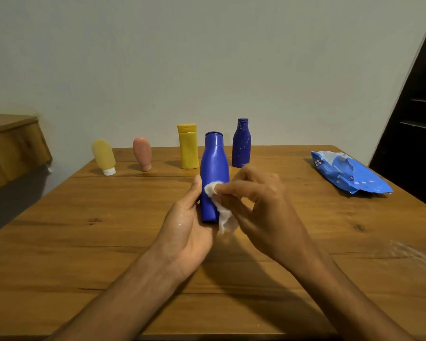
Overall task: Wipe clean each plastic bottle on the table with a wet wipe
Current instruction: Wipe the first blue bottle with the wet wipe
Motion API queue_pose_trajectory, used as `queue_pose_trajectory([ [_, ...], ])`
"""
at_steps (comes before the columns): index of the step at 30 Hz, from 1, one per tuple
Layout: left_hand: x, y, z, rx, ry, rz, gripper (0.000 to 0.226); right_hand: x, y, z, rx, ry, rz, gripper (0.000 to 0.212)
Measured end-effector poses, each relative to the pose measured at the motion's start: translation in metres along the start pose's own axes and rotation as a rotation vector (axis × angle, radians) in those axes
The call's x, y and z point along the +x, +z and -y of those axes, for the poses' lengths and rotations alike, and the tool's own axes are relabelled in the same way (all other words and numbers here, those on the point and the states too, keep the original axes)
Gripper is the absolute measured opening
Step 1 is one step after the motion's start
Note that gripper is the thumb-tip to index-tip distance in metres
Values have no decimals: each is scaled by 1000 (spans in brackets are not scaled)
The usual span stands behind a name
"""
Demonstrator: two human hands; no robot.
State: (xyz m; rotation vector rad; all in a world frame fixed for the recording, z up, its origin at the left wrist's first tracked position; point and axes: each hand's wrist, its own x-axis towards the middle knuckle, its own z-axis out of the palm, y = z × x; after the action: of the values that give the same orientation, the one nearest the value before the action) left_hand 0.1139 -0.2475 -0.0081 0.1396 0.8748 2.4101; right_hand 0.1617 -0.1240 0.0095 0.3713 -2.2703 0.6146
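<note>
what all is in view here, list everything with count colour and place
blue bottle: 1, bright blue, centre, upright
dark blue bottle: 1, navy, standing behind it
yellow bottle: 1, yellow, back row middle
pink tube: 1, pink, cap down, back left
pale yellow tube: 1, white cap, far left
wet wipe: 1, white, against blue bottle
wipes pack: 1, blue, table right
table: 1, brown wood
left hand: 1, grips blue bottle
right hand: 1, pinches wet wipe

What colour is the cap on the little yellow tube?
White, on the yellow tube, in the head view.
</note>
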Motion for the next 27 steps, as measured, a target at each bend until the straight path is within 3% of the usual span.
queue_pose_trajectory([
  [4,1,-2,-3,-5,-35,43,53,2,-8,3,55,-66,237,19],
  [10,0,3,11,38,26,60,40,6,-6,-10,62,54,-112,23],
  [15,-1,1,3,-11,-22,42,39,2,-4,-3,50,-37,152,18],
  [21,-5,3,13,40,-13,23,38,9,-5,-14,82,62,-193,26],
  [25,-2,3,8,-3,-5,19,39,-1,2,-9,90,21,5,19],
  [27,-2,1,7,2,-3,4,36,0,1,-10,76,-2,24,20],
])
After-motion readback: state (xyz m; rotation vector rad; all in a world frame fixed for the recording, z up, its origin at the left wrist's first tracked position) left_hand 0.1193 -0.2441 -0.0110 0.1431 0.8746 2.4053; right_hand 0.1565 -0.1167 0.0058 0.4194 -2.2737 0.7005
